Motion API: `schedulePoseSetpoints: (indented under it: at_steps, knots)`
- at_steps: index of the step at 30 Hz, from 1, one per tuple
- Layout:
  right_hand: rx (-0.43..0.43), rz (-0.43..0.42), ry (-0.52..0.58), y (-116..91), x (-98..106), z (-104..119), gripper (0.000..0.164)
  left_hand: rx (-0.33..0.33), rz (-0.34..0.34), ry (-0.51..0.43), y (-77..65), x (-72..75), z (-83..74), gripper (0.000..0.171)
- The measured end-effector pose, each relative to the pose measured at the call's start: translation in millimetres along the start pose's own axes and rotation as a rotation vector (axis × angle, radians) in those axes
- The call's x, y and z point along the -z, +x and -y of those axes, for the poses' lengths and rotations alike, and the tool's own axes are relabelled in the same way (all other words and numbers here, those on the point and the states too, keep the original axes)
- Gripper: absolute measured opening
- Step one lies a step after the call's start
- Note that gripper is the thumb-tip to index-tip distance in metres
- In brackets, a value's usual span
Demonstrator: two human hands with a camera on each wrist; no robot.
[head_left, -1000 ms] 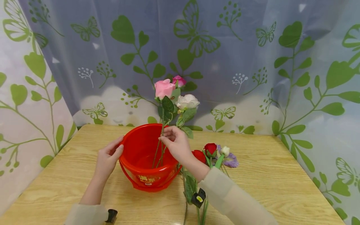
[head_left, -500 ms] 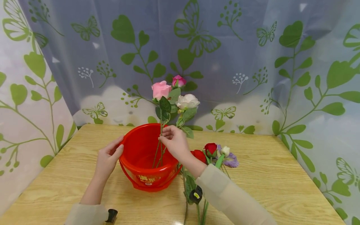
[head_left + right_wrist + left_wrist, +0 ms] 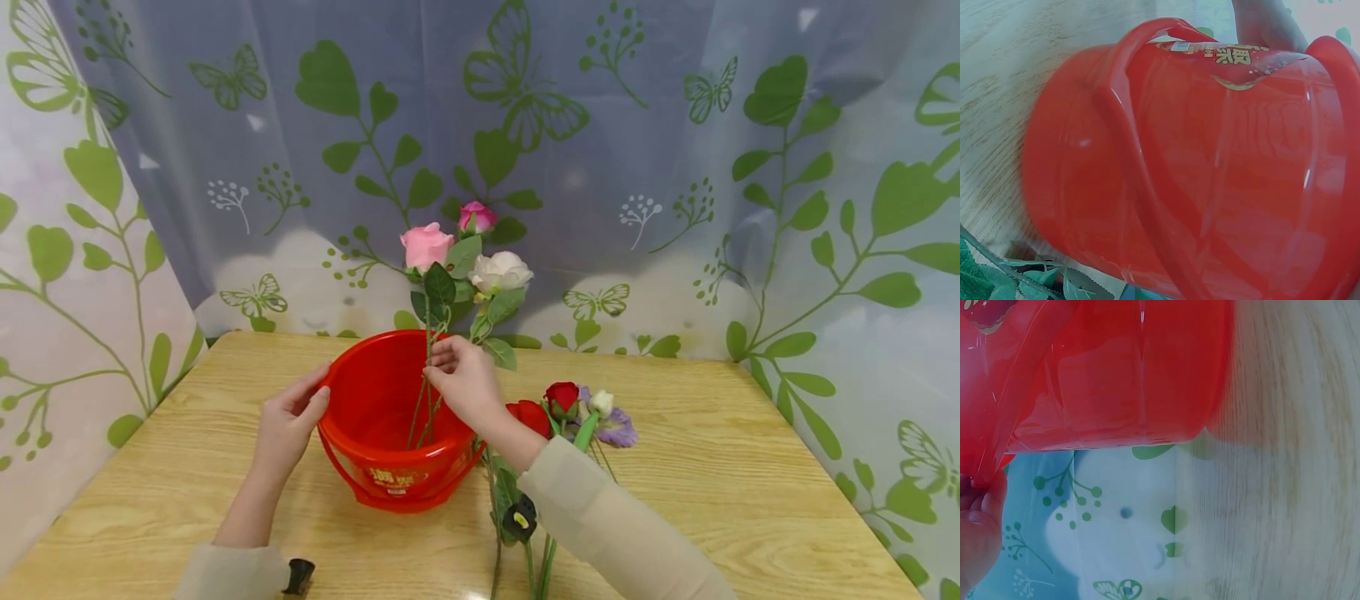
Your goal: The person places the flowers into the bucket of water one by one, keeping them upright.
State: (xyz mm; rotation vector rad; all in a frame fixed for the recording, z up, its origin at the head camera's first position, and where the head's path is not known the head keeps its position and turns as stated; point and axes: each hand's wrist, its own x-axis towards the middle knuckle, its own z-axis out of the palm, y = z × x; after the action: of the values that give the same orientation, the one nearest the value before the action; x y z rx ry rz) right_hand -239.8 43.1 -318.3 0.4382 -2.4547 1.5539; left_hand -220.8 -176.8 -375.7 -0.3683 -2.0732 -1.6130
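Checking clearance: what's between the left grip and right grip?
Head view: round red plastic bucket, mouth open, plus thin green flower stems at the right grip.

Right of the red bucket (image 3: 360,392), the right sleeve (image 3: 615,517) hides part of the lying flowers (image 3: 561,398); their stems (image 3: 547,571) leave the head view's lower edge. The bucket's smallest label print (image 3: 396,492) is unreadable. Beside the bucket, the left wrist view crops the left hand (image 3: 980,531).
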Motion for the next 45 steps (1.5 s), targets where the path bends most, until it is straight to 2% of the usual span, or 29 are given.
schedulePoseSetpoints:
  at_steps: [6, 11, 25, 31, 34, 41, 45]
  knots:
    - [-0.005, -0.004, 0.005, -1, 0, 0, 0.017, -0.016, -0.011, 0.066, -3.9, -2.1, -21.3, 0.029]
    - [-0.004, -0.001, 0.011, -1, -1, -1, 0.016, -0.019, -0.024, 0.079, -5.1, -2.5, -24.8, 0.029]
    - [0.008, -0.004, 0.001, -1, -2, -2, 0.015, -0.025, -0.025, 0.065, -4.4, -2.5, -22.6, 0.028]
    - [0.047, -0.002, 0.027, -3, 0, -2, 0.014, -0.004, -0.019, 0.028, -1.6, -0.7, -4.1, 0.029]
    - [0.064, -0.001, 0.051, -6, 3, -2, 0.014, 0.004, -0.016, 0.018, -0.7, 0.1, 3.8, 0.029]
    - [0.078, 0.006, 0.098, -15, 16, -2, 0.015, 0.005, -0.019, 0.040, -0.3, 1.0, 5.3, 0.030]
    - [0.102, -0.012, 0.104, -22, 29, -5, 0.014, 0.016, 0.002, 0.039, 0.6, 1.9, 5.4, 0.032]
